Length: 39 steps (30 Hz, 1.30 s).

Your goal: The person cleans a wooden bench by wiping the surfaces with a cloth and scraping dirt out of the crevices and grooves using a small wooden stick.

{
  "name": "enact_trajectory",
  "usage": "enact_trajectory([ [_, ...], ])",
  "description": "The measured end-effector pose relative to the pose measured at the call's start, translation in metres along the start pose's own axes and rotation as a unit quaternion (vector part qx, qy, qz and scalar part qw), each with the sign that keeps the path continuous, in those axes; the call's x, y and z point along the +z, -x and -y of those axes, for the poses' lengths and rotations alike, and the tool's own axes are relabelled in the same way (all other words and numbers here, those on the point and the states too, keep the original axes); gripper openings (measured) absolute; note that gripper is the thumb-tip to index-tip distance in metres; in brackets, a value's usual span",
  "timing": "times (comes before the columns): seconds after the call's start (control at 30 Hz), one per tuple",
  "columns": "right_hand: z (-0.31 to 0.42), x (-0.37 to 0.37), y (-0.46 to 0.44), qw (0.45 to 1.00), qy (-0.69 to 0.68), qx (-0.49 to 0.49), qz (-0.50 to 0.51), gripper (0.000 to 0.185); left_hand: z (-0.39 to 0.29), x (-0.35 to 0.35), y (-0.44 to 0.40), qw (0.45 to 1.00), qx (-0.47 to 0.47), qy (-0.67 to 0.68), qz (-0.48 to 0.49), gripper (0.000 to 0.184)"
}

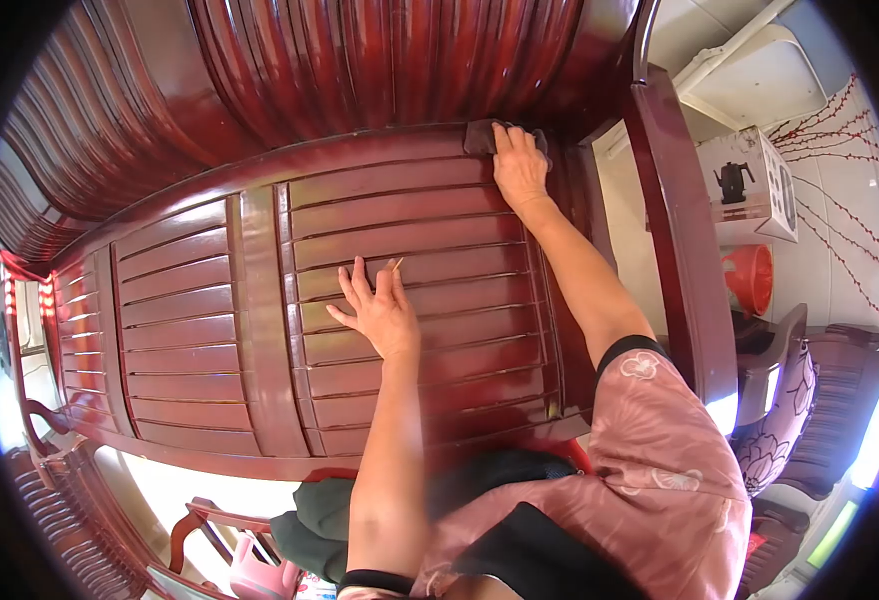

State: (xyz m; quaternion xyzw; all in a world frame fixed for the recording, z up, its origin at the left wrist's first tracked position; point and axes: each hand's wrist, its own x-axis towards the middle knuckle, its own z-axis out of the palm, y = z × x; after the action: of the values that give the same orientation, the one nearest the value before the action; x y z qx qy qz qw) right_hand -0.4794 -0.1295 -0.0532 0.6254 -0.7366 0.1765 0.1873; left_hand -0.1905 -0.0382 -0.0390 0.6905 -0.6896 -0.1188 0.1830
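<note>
A long dark red wooden bench point(410, 217) with a slatted seat stretches across the view. Near the right end of the seat, at the foot of the backrest, my right hand point(520, 168) presses on a dark cloth point(481, 137), with part of the cloth showing on both sides of the fingers. Over the middle slats is my left hand point(380, 308), its fingers spread apart. A small thin yellowish stick point(397, 265) shows by its index finger and thumb; whether it is held there is hard to tell.
Right of the bench's armrest point(675, 220) are a box with a kettle picture point(745, 190), a red bucket point(750, 278), red-berried branches point(830, 140) and a folded white chair point(760, 75). A patterned cushion point(782, 420) lies on another chair. A pink container point(260, 570) shows at the lower left.
</note>
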Motion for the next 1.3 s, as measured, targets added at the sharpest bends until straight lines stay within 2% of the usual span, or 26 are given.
enact_trajectory([
  [0.13, 0.032, 0.022, -0.009, 0.997, 0.014, 0.068, -0.041, 0.041, -0.001, -0.001, -0.001, 1.0, -0.003, -0.005, 0.006, 0.017],
  [0.23, 0.041, 0.026, -0.008, 0.995, 0.028, 0.095, -0.023, 0.041, -0.002, -0.002, -0.001, 1.0, -0.003, 0.001, 0.008, 0.016],
  [0.33, 0.033, 0.011, -0.004, 0.997, -0.052, 0.05, -0.036, 0.045, -0.002, -0.004, 0.0, 1.0, -0.003, -0.004, 0.023, 0.016],
  [0.43, 0.041, 0.018, -0.005, 0.999, -0.015, 0.026, -0.039, 0.047, -0.002, -0.004, -0.002, 1.0, -0.008, -0.008, 0.026, 0.016],
  [0.47, 0.046, 0.017, -0.008, 0.999, -0.001, 0.037, -0.009, 0.045, -0.001, -0.003, -0.002, 1.0, -0.004, -0.008, 0.022, 0.016],
  [0.67, 0.052, 0.016, -0.017, 0.995, 0.094, 0.01, 0.016, 0.04, -0.001, -0.003, 0.001, 1.0, 0.001, 0.017, -0.004, 0.015],
  [0.77, 0.048, 0.008, -0.032, 0.981, 0.157, -0.069, 0.09, 0.035, -0.001, -0.003, -0.001, 1.0, 0.001, 0.021, -0.005, 0.014],
  [0.9, 0.032, -0.005, -0.046, 0.961, 0.181, -0.166, 0.128, 0.024, 0.001, -0.004, 0.0, 0.999, -0.003, 0.038, 0.002, 0.013],
  [0.93, 0.032, -0.007, -0.05, 0.963, 0.154, -0.162, 0.153, 0.023, 0.001, -0.004, 0.0, 0.999, -0.003, 0.037, 0.003, 0.013],
  [1.03, 0.026, -0.006, -0.048, 0.958, 0.133, -0.033, 0.254, 0.025, 0.002, -0.005, -0.001, 0.999, -0.002, 0.032, 0.006, 0.014],
  [1.17, 0.031, -0.037, -0.015, 0.985, -0.012, 0.072, 0.158, 0.029, 0.0, -0.003, 0.002, 1.0, -0.001, 0.026, 0.013, 0.016],
  [1.2, 0.038, -0.041, -0.013, 0.981, -0.042, 0.114, 0.148, 0.039, 0.001, -0.003, -0.001, 1.0, 0.0, 0.024, 0.011, 0.017],
  [1.3, 0.048, -0.04, -0.023, 0.991, -0.132, 0.018, 0.0, 0.044, 0.0, -0.005, -0.001, 1.0, -0.002, 0.02, 0.019, 0.018],
])
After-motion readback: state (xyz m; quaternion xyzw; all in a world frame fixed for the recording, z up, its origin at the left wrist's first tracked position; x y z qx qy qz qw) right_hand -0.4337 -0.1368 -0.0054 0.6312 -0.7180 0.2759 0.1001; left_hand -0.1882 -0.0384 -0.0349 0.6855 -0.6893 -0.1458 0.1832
